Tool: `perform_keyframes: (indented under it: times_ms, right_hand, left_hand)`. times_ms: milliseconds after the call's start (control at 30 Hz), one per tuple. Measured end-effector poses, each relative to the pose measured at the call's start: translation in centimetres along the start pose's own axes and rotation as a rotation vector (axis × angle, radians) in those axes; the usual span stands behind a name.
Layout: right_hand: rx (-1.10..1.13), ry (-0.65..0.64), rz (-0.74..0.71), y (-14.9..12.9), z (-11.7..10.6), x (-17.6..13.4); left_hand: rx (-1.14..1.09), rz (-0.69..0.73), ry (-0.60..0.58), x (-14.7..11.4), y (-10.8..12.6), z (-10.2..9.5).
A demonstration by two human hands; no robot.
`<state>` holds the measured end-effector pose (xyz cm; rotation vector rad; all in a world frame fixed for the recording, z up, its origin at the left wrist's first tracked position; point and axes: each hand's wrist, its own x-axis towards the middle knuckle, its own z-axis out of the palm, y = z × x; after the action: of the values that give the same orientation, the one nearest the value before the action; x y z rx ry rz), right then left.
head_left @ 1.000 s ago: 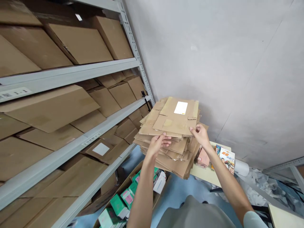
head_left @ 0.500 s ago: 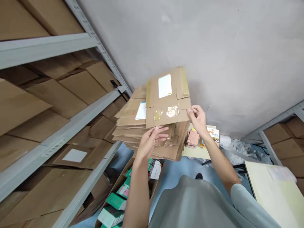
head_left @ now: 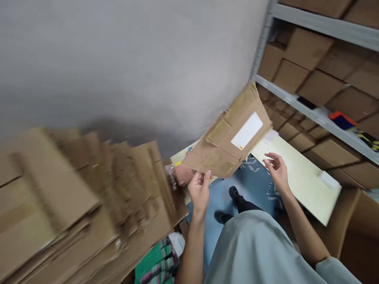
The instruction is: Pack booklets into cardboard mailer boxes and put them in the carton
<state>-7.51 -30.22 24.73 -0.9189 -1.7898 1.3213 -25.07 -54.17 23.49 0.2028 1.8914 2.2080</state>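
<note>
While left hand (head_left: 199, 193) holds cardboard (head_left: 225, 141), stack (head_left: 63, 177) stands leftward.

Grey metal shelving (head_left: 325, 26) far right, brown cardboard boxes (head_left: 309, 48) on it, cream rectangular tabletop (head_left: 306, 173) right, blurred green packages (head_left: 152, 256) near left

Cardboard stack (head_left: 89, 215) blurred, cut off at left.

Over the blue floor (head_left: 253, 191), an open gap parts the left hand (head_left: 199, 192) from the right hand (head_left: 276, 169), right of centre. A flattened carton (head_left: 220, 144) screens the middle, a cardboard stack (head_left: 74, 189) blocks the lower left, and the wall (head_left: 133, 59) closes the upper left. Shelving (head_left: 325, 29) bounds the upper right; above the table (head_left: 308, 177) there is room.
</note>
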Motion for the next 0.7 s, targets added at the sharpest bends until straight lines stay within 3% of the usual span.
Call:
perform_keyframes:
  times_ms: [67,133,200,300,400,500,700]
  right_hand:
    - [-0.16,0.241,0.007,3.0,-6.8,0.6]
    - [-0.291,0.377,0.047,5.8,-13.3,0.5]
    - [-0.345,0.414,0.112,8.6,-19.0,0.0]
    - [-0.288,0.381,0.206,13.1,-25.6,-0.6]
    - [-0.179,0.302,0.267,17.5,-30.2,-0.1]
    - [-0.113,0.289,0.304,21.3,-33.3,1.1]
    - [-0.163,0.308,0.321,26.3,-36.4,2.9]
  left_hand:
    - [0.064,-0.005,-0.186,0.6,-3.2,4.2]
    - [0.148,-0.017,-0.38,0.4,-5.9,8.6]
    - [0.243,-0.035,-0.554,-0.3,-7.8,12.8]
    - [0.356,-0.036,-0.756,-1.6,-10.0,18.3]
    - [0.435,-0.006,-0.889,-2.3,-12.1,24.0]
    - [0.513,0.037,-0.92,-2.4,-14.6,30.1]
    - [0.69,0.254,-0.927,-1.2,-19.8,40.9]
